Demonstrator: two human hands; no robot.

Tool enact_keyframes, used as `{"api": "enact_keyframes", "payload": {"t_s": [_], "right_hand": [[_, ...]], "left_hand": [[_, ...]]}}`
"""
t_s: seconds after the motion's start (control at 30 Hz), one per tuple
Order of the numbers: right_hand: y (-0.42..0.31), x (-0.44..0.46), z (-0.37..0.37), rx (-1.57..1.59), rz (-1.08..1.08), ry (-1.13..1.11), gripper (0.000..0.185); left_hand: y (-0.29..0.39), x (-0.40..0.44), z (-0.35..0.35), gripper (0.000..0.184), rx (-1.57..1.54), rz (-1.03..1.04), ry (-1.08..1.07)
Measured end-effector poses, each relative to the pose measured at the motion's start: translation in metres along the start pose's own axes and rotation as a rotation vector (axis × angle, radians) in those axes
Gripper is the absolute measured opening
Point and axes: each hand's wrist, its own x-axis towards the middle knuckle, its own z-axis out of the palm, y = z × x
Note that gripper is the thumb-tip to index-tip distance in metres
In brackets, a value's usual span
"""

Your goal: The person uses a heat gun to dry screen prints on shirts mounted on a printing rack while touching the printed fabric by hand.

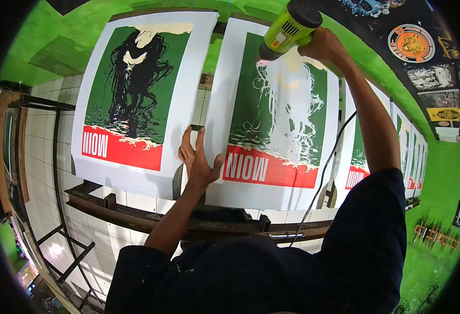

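Observation:
My right hand [325, 46] is wrapped round the handle of a lime-green heat gun [285, 32] with a black rear end. Its nozzle tip glows pinkish and points down at the upper part of a printed poster [240, 125] in green, red and white. My left hand [199, 163] is at this poster's left edge, fingers apart, by the gap between two prints. A small dark piece [197, 127] shows at its fingertips; whether they touch it I cannot tell. On the left lies a similar poster [135, 159] with a black figure added.
More prints [359, 141] continue in a row to the right. A dark metal rail [130, 219] runs along the near side, before my body. The power cord [321, 183] hangs across the poster's right side. A black metal frame [57, 157] stands at left over white tiles.

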Motion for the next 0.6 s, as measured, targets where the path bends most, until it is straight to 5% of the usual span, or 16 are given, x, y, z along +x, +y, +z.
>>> {"api": "enact_keyframes", "payload": {"t_s": [0.6], "right_hand": [[0.031,0.024,0.006,-0.067,0.016,0.088,0.048]], "left_hand": [[-0.001,-0.001,0.001,0.082,0.017,-0.031,-0.032]]}}
